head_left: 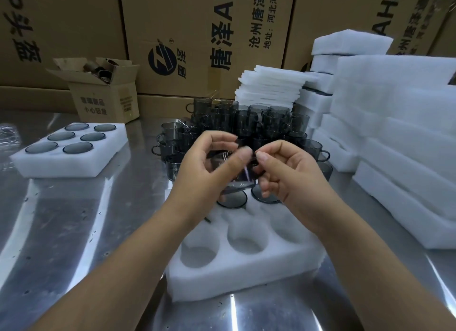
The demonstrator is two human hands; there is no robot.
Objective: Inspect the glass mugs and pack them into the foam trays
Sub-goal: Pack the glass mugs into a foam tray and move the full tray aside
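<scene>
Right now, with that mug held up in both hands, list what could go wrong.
1. The held mug is gripped by the left hand and right hand directly above two packed mugs in the foam tray. A slip could knock glass against glass.
2. The stacked mug pile stands just behind the hands. A stray knuckle might topple mugs onto the steel table.

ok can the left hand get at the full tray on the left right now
Probably, but not freely: the left hand grips a mug along with the right hand. Nothing stands on the table between it and the full tray, so it would only need to let go.
</scene>
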